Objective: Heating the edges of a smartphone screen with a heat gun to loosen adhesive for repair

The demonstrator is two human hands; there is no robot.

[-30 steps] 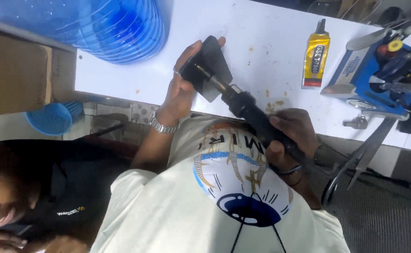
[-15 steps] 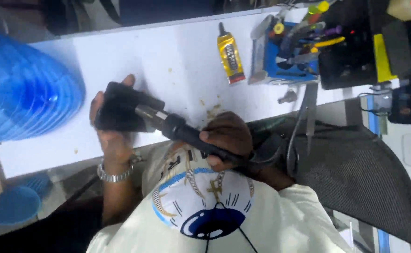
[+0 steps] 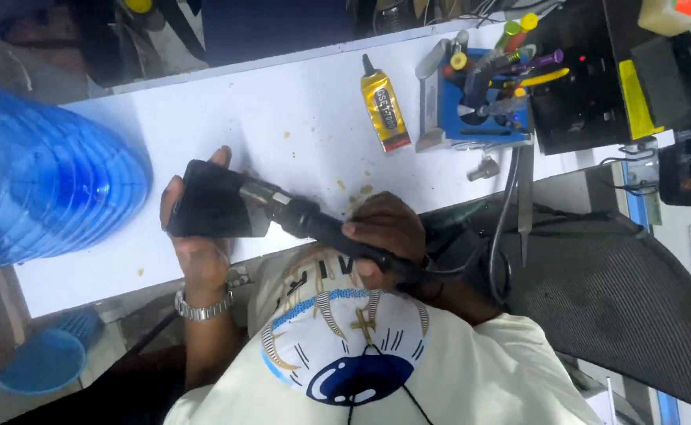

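Left hand [image 3: 196, 236] is cradling a dark flat phone-like device [image 3: 212, 211] from beneath, fingers curling up over its far edge and clamping it just above the white counter [image 3: 298, 134]. Right hand [image 3: 385, 240] is wrapping tightly around the black handle of a hot-air tool [image 3: 314, 224], its metal nozzle touching or sitting just beside the device's right edge.

Judging by its look, the device is thin, stiff and fragile, probably smooth-faced and slippery, so gripping by the edges seems soundest. Its long axis is running roughly from 9 to 3 o'clock. The tool is looking rigid and moderately light; its long axis is running from 4 toward 10 o'clock, with the nozzle pointing to 10 and its cable trailing off at 4.

At 9 o'clock a large blue water bottle [image 3: 38, 181] is lying on the counter. At 1 o'clock a yellow glue tube [image 3: 382, 106] is lying beside a blue tool holder [image 3: 479, 110].
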